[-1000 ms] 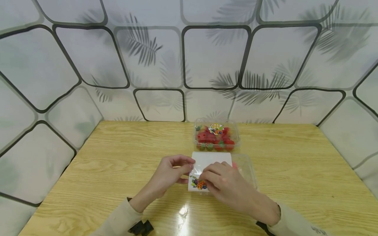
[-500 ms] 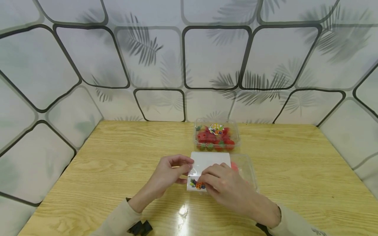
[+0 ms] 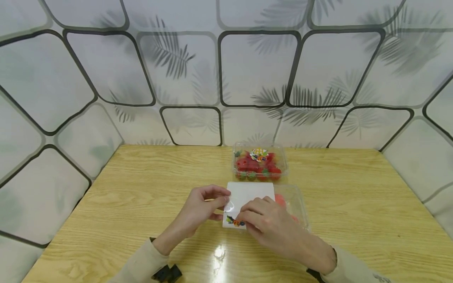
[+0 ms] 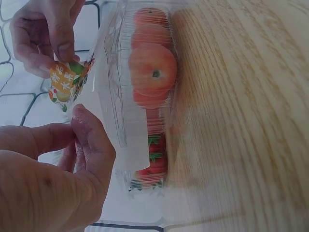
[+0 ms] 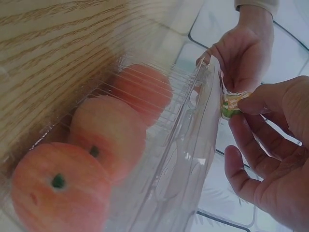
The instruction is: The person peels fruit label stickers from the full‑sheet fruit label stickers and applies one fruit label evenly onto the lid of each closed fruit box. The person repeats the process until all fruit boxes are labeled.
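A white sticker sheet (image 3: 252,193) lies over a clear plastic box (image 3: 296,196) of round pinkish-red fruits (image 4: 152,70). My left hand (image 3: 203,204) pinches the sheet's left edge between thumb and fingers. Low on the sheet, my right hand (image 3: 270,220) pinches a fruit-print sticker (image 4: 67,84), which curls up from the sheet in the left wrist view. The right wrist view shows the sticker's edge between my right thumb and fingers, its far part hidden. My right hand covers part of the sheet and the box's front.
Directly behind, a second clear box (image 3: 260,161) holds strawberries and bears a round fruit sticker (image 3: 259,155) on its lid. Both boxes stand on a wood-grain table (image 3: 159,169), with a patterned wall (image 3: 191,86) along its far edge. A small black object (image 3: 168,273) shows by my left sleeve.
The sheet has slid slightly left over the box, showing more of the fruit at its right. Less of the sticker's print shows beside my right fingers. Both hands stay nearly in place.
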A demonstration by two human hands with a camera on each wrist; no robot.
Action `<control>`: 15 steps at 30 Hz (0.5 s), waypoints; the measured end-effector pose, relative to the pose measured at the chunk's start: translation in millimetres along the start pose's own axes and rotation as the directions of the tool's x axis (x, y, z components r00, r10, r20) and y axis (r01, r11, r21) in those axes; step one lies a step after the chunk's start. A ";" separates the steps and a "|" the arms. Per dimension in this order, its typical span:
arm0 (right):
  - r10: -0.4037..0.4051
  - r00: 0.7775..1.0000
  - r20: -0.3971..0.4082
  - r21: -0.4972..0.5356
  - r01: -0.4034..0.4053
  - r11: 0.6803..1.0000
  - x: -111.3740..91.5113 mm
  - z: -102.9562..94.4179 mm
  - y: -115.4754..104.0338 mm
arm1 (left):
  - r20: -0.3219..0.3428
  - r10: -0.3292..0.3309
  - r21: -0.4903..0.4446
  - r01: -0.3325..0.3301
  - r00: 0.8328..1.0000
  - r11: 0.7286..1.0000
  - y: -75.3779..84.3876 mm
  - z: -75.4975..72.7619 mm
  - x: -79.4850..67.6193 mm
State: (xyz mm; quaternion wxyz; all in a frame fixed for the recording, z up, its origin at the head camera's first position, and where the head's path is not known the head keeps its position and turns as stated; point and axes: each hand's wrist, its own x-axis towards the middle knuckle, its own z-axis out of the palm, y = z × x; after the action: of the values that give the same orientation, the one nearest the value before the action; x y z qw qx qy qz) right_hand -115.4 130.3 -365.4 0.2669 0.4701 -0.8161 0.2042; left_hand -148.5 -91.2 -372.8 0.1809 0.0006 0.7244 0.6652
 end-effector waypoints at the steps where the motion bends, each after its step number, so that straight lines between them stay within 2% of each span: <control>1: -0.003 1.000 0.000 0.002 0.003 1.000 0.1 0.1 -0.2 | -0.001 0.001 -0.001 -0.001 1.000 1.000 0.0 -0.2 -0.3; 15: -0.052 0.998 -0.027 0.075 0.054 0.996 1.7 1.4 -2.8 | -0.006 0.006 -0.010 -0.006 1.000 1.000 -0.4 -3.1 -2.6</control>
State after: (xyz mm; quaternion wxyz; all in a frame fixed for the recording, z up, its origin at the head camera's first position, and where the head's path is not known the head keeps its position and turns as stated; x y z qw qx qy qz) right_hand -114.0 127.0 -365.2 0.2641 0.4990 -0.7916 0.2337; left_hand -146.8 -94.9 -372.3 0.1767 -0.0001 0.7215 0.6695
